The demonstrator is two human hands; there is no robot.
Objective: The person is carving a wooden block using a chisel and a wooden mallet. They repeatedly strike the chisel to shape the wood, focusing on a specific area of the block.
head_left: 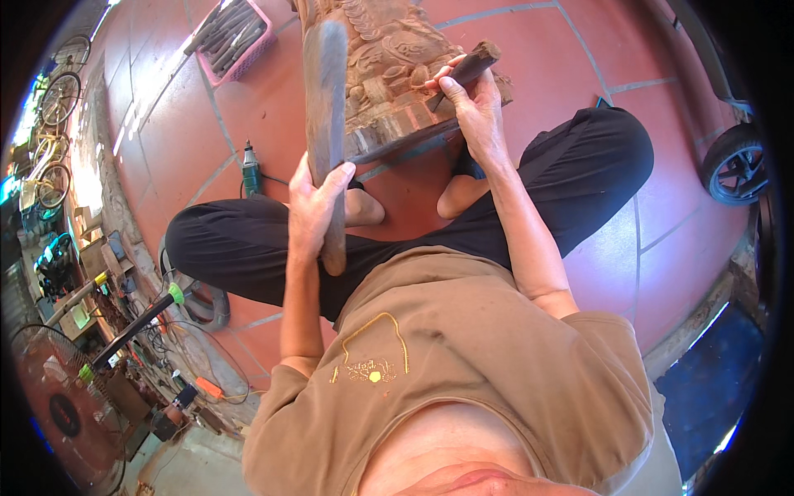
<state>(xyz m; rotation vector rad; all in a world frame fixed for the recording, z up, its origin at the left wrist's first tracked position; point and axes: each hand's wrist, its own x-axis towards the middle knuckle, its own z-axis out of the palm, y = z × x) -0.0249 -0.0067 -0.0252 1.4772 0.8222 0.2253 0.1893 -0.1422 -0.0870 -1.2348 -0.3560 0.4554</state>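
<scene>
My left hand (311, 207) is wrapped round the lower part of a long, worn wooden mallet (326, 99), shaped like a flat club and pointing away from me. In my right hand (481, 116) is a chisel (473, 66) with a dark wooden handle and a frayed top end. It slants down to the left, its lower end at the near right of a reddish-brown wood carving (389, 54); whether the tip touches the wood I cannot tell. The carving stands between my feet, covered in relief, with the raised mallet in front of its left side.
A pink basket (247, 66) with several chisels stands at the far left. A green rotary tool (251, 172) with a cord lies by my left knee. A fan (70, 413), cables and bicycles (62, 99) line the left; a black wheel (734, 165) stands right.
</scene>
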